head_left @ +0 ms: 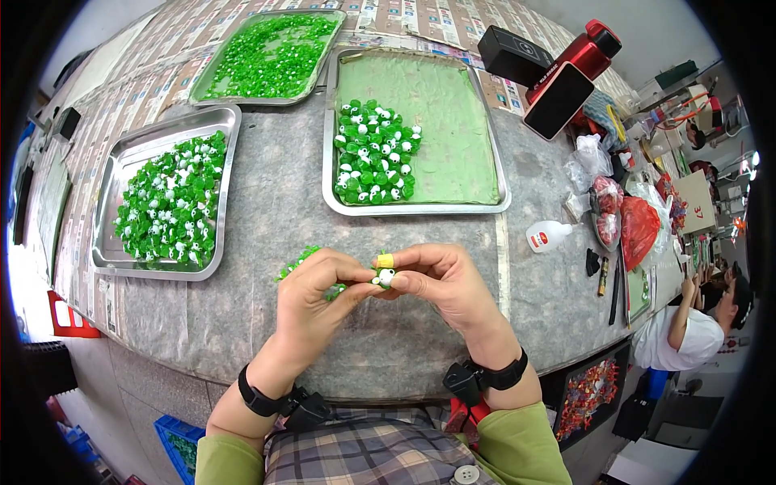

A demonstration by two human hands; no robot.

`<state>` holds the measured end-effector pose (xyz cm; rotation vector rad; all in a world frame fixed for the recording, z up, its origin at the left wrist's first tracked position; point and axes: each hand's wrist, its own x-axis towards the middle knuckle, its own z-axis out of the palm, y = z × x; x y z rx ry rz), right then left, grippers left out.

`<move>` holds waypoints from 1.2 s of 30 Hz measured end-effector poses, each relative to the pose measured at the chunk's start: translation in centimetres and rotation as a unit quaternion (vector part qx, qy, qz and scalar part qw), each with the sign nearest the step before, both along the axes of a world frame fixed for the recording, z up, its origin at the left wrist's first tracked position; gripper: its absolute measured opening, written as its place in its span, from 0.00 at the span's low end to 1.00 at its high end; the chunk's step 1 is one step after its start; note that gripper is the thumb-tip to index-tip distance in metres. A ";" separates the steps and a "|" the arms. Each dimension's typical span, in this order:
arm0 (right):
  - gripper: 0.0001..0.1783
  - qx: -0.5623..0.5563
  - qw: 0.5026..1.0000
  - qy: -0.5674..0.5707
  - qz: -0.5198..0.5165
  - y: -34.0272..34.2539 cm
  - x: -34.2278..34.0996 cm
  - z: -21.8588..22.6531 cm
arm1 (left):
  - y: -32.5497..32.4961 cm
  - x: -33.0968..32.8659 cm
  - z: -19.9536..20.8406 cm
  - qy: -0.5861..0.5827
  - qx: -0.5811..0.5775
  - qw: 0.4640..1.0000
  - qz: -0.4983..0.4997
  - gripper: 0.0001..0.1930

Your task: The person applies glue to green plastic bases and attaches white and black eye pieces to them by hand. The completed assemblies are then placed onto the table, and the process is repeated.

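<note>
Both my hands meet above the near middle of the grey-covered table. Between their fingertips is a small green-and-white piece (385,276) with a dark spot, like the figures in the trays. My left hand (322,295) pinches it from one side. My right hand (436,283) pinches from the other, with a yellow wrap on a fingertip. Partly hidden behind my left hand lies a small heap of green pieces (301,260). Farther off, a metal tray with a green lining (457,129) holds a cluster of green-and-white pieces (374,153) on its left side.
At left stands a metal tray (113,182) of green-and-white pieces; behind, another tray (335,40) holds small green parts. To the right are a white bottle (548,236), a phone (558,101) against a red flask (582,61), a black box (514,55), and plastic bags (638,230). A person (687,331) sits farther right.
</note>
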<state>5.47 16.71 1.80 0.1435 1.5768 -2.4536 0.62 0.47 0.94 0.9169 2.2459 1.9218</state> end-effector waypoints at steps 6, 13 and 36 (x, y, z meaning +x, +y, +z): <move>0.13 0.020 1.000 -0.002 -0.004 -0.2 0.0 0.0 | 0.0 0.0 0.2 0.021 -0.016 1.000 0.010 0.07; 0.11 0.090 0.980 0.080 -0.156 0.5 -0.6 0.0 | -1.3 -1.0 -0.8 -0.203 0.198 0.958 0.025 0.06; 0.06 0.485 0.834 0.241 -0.104 -0.1 -0.4 1.0 | 0.1 -0.3 -0.5 -0.417 0.144 0.893 -0.084 0.10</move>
